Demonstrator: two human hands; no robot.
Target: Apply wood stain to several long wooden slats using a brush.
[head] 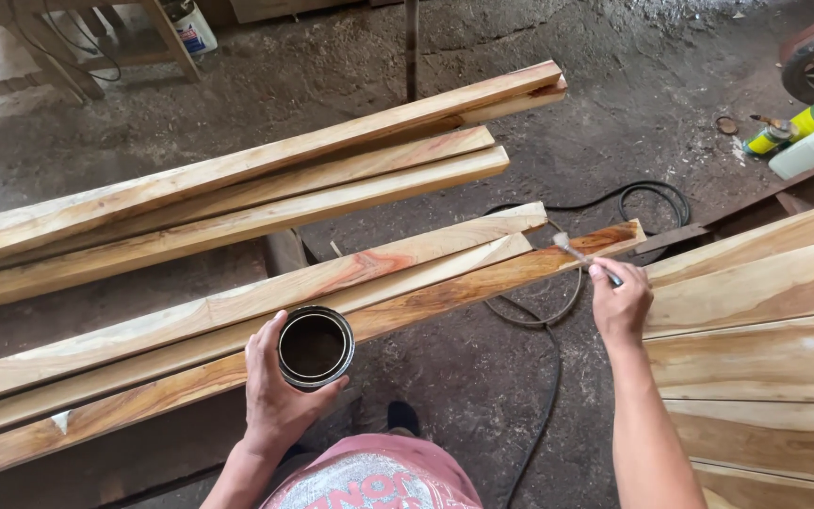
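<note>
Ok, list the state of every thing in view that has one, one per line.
Left hand: fingers wrapped around the can, holding it up.
Can: open, no lid, dark liquid inside.
Right hand: closed on the brush handle.
Brush: bristles touching the nearest plank's far end.
Nearest plank: darker and wet-looking along its far part.
Other planks: pale, look dry.
Black cable: loose, coiled on the floor.

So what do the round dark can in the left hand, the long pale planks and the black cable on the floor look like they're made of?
The round dark can looks like metal: a thin, shiny rim around a dark brown inside. The long pale planks are bare sawn wood with reddish grain streaks; the nearest one looks darker and glossier, probably freshly coated. The black cable looks rubber or plastic sheathed, matte and loosely coiled.
</note>
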